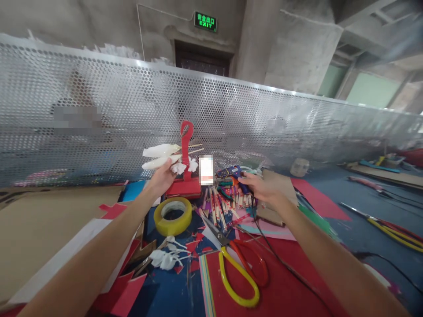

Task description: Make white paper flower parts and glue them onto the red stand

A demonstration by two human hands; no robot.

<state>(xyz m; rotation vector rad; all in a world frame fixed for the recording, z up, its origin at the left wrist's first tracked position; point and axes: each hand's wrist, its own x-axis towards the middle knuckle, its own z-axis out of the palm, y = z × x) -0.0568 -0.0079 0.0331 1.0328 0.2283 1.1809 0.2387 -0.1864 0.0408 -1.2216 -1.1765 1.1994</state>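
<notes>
My left hand (164,177) is closed around the lower of two long, white petal-shaped pieces (161,151); thin wooden sticks (194,149) extend to their right. Beside its fingertips rises a red looped strip (186,145) on a red base (183,188), with small white crumpled pieces (179,168) at the strip. My right hand (256,185) grips a blue glue gun (231,171) with an orange trigger, nozzle towards the left. A dark cord (269,244) runs down from it. Exactly how the white pieces and the sticks are joined cannot be made out.
Yellow tape roll (173,225), scissors with yellow and red handles (228,246), and white flower pieces (167,257) lie in front. Several patterned sticks (216,204) are heaped mid-table. A perforated metal panel (224,105) closes off the back. Pliers-like tool (386,224) lies right.
</notes>
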